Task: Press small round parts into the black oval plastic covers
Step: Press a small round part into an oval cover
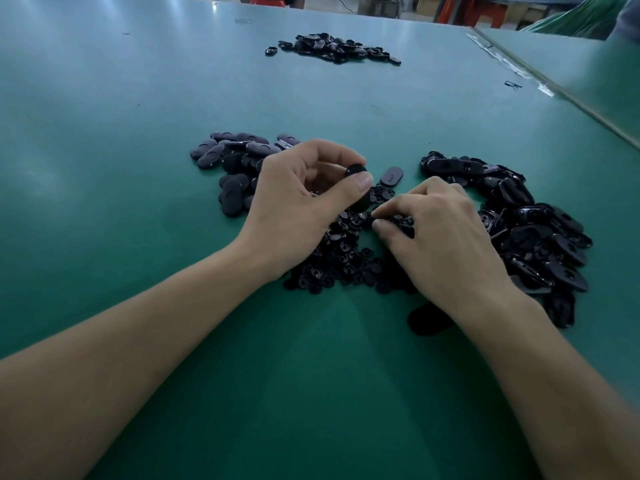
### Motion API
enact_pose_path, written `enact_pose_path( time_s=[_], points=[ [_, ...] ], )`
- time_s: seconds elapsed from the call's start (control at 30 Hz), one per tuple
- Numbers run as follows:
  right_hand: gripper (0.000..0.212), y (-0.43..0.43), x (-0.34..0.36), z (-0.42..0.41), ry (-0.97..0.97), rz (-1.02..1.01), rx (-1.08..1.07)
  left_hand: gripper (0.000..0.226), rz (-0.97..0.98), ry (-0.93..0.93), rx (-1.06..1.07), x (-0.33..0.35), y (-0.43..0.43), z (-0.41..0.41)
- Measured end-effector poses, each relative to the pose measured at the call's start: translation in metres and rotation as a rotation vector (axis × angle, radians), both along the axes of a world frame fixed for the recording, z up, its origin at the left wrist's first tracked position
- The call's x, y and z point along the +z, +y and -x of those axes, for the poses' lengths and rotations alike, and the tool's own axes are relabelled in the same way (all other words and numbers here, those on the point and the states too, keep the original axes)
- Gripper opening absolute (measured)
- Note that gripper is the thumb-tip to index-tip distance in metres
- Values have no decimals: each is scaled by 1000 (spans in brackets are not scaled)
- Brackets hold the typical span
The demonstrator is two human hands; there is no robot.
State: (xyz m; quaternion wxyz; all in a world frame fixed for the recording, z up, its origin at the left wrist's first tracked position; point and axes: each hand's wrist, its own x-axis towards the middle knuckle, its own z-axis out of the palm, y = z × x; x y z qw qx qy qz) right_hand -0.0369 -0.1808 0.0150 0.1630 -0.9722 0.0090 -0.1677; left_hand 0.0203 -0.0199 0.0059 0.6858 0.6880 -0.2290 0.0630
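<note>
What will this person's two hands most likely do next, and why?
Probably lift the right hand, with one part from the pile of small round parts, to the oval cover pinched in the left hand: its fingertips pinch at that pile, and the cover is held close by.

Two hands, left (pixel 298 202) and right (pixel 440 237), were over one table (pixel 138 237). It bore four black heaps, each too many to count: a left heap (pixel 232 161) of covers, a right heap (pixel 530 230) of covers, round parts (pixel 339 258) near the middle, and a far heap (pixel 339 50). Three pieces were single: one cover (pixel 356 170) in the left hand, one lone cover (pixel 392 176) just beyond, one dark oval (pixel 427 320) by the right wrist.
</note>
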Motion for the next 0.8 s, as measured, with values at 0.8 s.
enact_pose_path(
  time_s=[0.8],
  points=[
    [14, 10, 8, 3, -259, -441, 61, 10, 144, 152, 26, 0, 0, 1]
  ],
)
